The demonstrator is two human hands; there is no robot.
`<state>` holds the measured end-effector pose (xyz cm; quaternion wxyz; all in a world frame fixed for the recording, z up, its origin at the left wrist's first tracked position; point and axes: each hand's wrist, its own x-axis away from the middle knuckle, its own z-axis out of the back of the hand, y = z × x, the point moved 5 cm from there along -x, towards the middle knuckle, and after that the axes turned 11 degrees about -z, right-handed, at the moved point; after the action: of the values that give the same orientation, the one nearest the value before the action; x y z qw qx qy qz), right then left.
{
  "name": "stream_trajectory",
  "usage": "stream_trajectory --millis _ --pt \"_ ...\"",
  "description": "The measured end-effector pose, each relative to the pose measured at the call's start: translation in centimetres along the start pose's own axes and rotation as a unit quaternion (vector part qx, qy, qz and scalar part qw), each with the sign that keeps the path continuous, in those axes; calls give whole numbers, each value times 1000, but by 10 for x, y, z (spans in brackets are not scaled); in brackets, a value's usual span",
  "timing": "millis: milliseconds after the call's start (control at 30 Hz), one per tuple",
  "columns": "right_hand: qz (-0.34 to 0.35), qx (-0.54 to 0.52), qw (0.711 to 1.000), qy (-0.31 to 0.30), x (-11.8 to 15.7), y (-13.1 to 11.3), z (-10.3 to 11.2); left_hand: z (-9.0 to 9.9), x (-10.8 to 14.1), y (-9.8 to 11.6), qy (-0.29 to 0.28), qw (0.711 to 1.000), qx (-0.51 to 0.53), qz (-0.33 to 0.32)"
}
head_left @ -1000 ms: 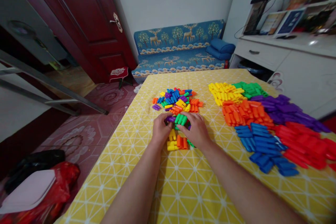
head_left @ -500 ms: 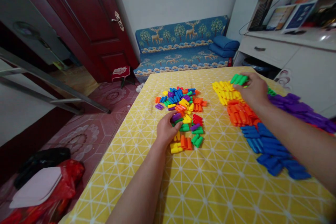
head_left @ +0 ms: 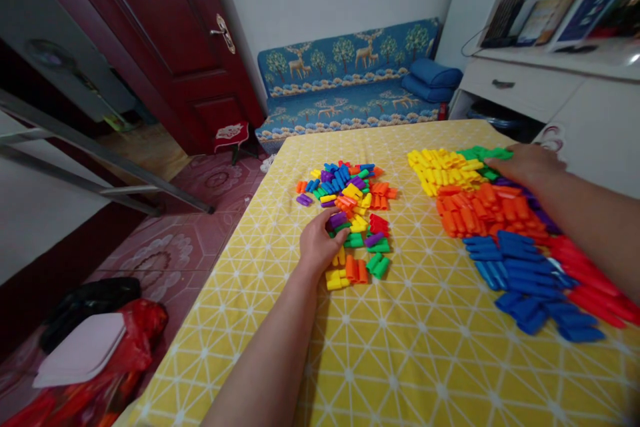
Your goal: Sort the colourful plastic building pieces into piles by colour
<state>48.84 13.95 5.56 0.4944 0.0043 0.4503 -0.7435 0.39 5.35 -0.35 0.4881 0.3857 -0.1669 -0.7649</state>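
My left hand (head_left: 321, 241) is curled at the near left side of a mixed heap of plastic building blocks (head_left: 336, 179). A purple block (head_left: 337, 219) lies between its thumb and fingers. Over on the far right, my right hand (head_left: 530, 165) reaches to a pile of green blocks (head_left: 475, 153), its thumb against a green block (head_left: 500, 154); its other fingers are partly hidden. Close to that hand are a yellow pile (head_left: 443, 170) and an orange pile (head_left: 485, 210). Purple blocks (head_left: 545, 219) show partly beneath the right forearm.
Blue blocks (head_left: 530, 273) and red blocks (head_left: 593, 280) lie at the right of the table with the yellow patterned cloth (head_left: 400, 347). Behind it stand a blue sofa (head_left: 335, 103) and a white cabinet (head_left: 535, 90). A red bag (head_left: 143, 333) is on the floor at left.
My right hand has moved right with a green block, from above the yellow pile to the green pile. My left hand stays at the mixed heap. The view has shifted slightly.
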Motion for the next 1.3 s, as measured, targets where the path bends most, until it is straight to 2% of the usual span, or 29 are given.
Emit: stream_trajectory --millis 67,100,133,200,267,367,433,467,533,633,700,800,867,933,1000,1133,1200,1300 --pt "-56 5 998 33 15 -20 3 0 0 0 -4 1000 2 1" --pt "-63 6 997 34 28 -39 2 0 0 0 -5 1000 5 0" --pt "-29 -8 999 17 45 -64 -2 0 0 0 -3 1000 9 -3" --pt "48 -55 995 -68 90 -115 -16 0 0 0 0 1000 13 -9" --pt "83 -81 979 -168 144 -153 -34 0 1 0 0 1000 15 -17" --pt "135 -59 947 -286 222 -180 -60 0 2 3 -16 999 26 -39" --pt "146 -38 937 -315 257 -180 -73 0 3 7 -39 996 39 -68" --pt "139 -36 940 -308 267 -178 -77 -1 4 9 -51 994 45 -84" --pt "110 -55 957 -262 273 -170 -83 -2 5 13 -73 989 60 -114" --pt "67 -108 981 -148 266 -161 -82 -4 6 16 -81 982 98 -142" --pt "66 -132 985 -85 261 -161 -76 -3 5 18 -53 981 103 -159" --pt "111 -124 985 -39 261 -169 -59 6 3 20 34 983 53 -171" --pt "148 -86 985 -38 263 -175 -48 12 4 20 82 985 24 -153" --pt "160 -42 984 -65 264 -177 -40 14 4 18 84 989 19 -123" --pt "142 8 984 -107 264 -173 -39 11 5 18 42 992 21 -117" --pt "122 99 972 -175 264 -163 -48 1 8 27 -44 981 -11 -191" --pt "132 105 966 -194 265 -160 -54 -2 8 29 -73 975 -37 -207" --pt "127 80 969 -198 265 -159 -61 -5 8 28 -99 974 -44 -199"
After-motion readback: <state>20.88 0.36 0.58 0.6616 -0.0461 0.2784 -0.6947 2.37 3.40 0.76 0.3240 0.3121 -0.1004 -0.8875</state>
